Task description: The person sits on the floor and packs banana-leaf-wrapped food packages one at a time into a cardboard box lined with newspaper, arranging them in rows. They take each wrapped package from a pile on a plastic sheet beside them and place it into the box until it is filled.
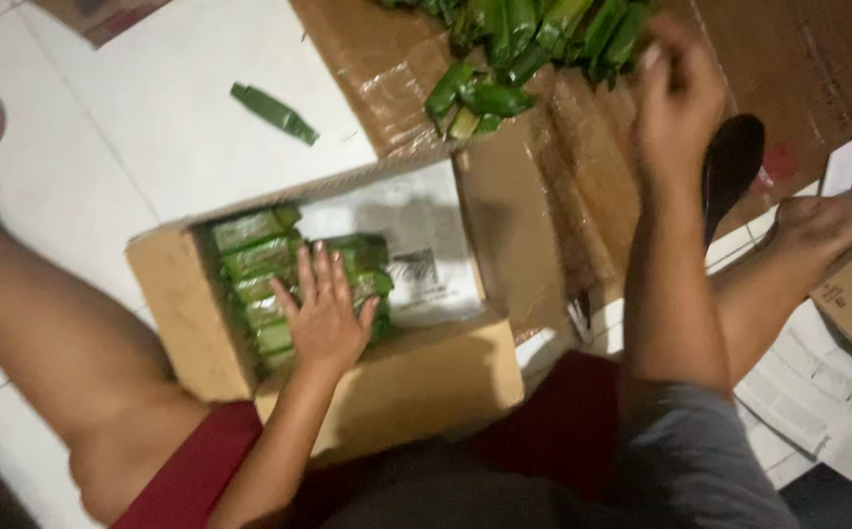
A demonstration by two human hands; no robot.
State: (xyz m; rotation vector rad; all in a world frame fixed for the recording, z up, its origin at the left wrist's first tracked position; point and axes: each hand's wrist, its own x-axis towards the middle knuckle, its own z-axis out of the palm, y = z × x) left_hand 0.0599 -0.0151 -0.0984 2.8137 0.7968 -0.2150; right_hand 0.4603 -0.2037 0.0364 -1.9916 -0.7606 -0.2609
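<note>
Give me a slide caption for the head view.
Left hand flat on green leaf-wrapped parcels in a cardboard box; right hand reaches toward the parcel pile.

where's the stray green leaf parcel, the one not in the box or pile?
In the head view the lone leaf parcel lies on the white tiled floor, upper left, beyond the cardboard box and left of the parcel pile.

2 hands show: the left hand (323, 318) and the right hand (679, 93). There is 1 open cardboard box (181, 294). About 6 green leaf-wrapped parcels (254, 257) can be counted inside it, though some are hidden. 1 loose parcel (274, 113) lies alone on the floor. The pile of parcels (504, 59) on the flattened cardboard (543, 196) is too blurred to count.
</note>
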